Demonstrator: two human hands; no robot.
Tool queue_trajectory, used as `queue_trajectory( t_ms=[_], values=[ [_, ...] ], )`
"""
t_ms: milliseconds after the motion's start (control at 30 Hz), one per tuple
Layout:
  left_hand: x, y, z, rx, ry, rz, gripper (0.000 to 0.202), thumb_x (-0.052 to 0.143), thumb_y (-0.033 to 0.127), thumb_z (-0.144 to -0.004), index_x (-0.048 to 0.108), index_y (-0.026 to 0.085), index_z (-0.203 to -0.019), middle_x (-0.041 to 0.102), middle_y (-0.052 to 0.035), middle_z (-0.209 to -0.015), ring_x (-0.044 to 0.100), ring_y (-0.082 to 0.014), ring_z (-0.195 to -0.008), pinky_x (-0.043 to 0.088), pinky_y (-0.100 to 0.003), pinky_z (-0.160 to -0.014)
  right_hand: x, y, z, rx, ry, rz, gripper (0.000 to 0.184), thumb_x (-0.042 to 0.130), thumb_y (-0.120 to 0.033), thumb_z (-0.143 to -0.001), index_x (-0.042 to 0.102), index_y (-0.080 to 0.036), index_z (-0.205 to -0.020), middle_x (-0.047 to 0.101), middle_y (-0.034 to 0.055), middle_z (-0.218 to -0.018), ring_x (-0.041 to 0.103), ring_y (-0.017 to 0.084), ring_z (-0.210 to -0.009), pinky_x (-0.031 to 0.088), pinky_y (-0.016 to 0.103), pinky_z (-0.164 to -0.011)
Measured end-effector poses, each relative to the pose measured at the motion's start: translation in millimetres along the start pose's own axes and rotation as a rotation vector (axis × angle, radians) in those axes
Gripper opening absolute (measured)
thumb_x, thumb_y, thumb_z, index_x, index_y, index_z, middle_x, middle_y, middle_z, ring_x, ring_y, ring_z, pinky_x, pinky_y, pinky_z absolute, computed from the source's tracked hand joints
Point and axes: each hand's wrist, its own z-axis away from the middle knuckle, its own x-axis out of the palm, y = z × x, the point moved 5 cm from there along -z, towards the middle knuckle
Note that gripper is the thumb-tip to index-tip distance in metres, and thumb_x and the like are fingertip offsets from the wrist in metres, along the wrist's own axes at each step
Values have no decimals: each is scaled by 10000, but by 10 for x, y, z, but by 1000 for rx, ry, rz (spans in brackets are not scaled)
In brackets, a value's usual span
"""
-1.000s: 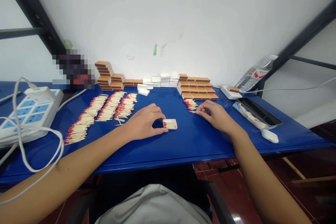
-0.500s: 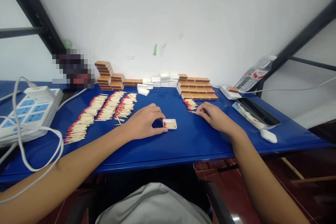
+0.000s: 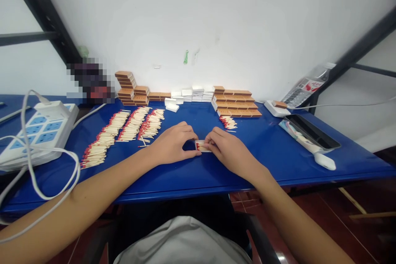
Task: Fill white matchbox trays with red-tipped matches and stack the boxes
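Observation:
A small white matchbox tray [image 3: 201,146] with a few red-tipped matches in it lies on the blue table [image 3: 198,173]. My left hand [image 3: 173,143] is curled round the tray's left end, thumb and fingers pinching it. My right hand [image 3: 224,148] rests at the tray's right end with fingers pinched together over it; whatever they hold is too small to make out. A small heap of loose matches [image 3: 228,122] lies just beyond my right hand.
Long rows of matches [image 3: 123,130] lie at the left. Brown matchbox sleeves [image 3: 236,105] and white trays [image 3: 192,95] are stacked along the wall. A power strip [image 3: 34,132] with cables sits far left; a phone [image 3: 312,134], an earbud case [image 3: 324,161] and a bottle [image 3: 305,86] are at right.
My right hand has come left from the small heap of matches to the tray's right end. My left hand stayed on the tray.

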Motion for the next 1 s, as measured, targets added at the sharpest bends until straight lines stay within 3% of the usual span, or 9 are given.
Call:
queue_trajectory(
  t_ms=[100,233,300,400,500,567,1000],
  values=[
    [-2,7,-3,14,1,-11,277,788,413,-919,727,176,-1051,691,-71,-992,597,-257,-1004,510,-373,-856,-54,1,33,-14,-17,59,134,514,-230,-1064,620,-214,-985,625,68,-1018,613,214,-834,454,351,-721],
    [-4,7,-4,13,6,-10,281,786,415,-921,733,178,-1060,692,-70,-993,594,-255,-1003,512,-376,-866,-193,87,33,-50,-40,-39,168,517,-273,-1069,668,-230,-1011,645,63,-1029,624,204,-849,478,348,-763],
    [-4,6,-2,5,-1,-3,282,784,418,-922,738,183,-1071,694,-68,-1000,594,-254,-1007,513,-376,-867,-315,292,-1,-17,30,-75,171,550,-309,-1053,688,-233,-987,661,61,-985,624,210,-851,481,349,-767],
    [-7,10,0,0,-10,1,287,783,420,-923,742,180,-1075,693,-70,-1002,593,-252,-1006,514,-374,-861,-475,790,-28,92,173,-25,164,603,-329,-1001,698,-210,-941,675,78,-905,605,223,-782,469,365,-727],
    [-8,14,0,4,-9,0,281,780,424,-925,744,184,-1067,691,-72,-1002,592,-253,-1004,515,-377,-861,-431,1234,-1,141,91,-50,227,688,-418,-931,724,-203,-991,666,71,-878,596,220,-730,467,367,-693],
    [-6,16,-2,11,-9,-4,278,777,425,-927,745,187,-1068,690,-73,-1001,592,-256,-1007,515,-380,-865,-375,1394,38,146,42,-90,274,673,-463,-935,735,-210,-1020,652,62,-869,592,215,-722,471,366,-694],
    [-16,5,-8,-11,-17,12,261,759,437,-935,748,202,-1047,693,-78,-1006,599,-260,-1010,518,-385,-861,-378,1445,112,210,57,-125,410,618,-604,-946,709,-211,-878,659,65,-837,570,206,-717,459,354,-678]
  ],
)
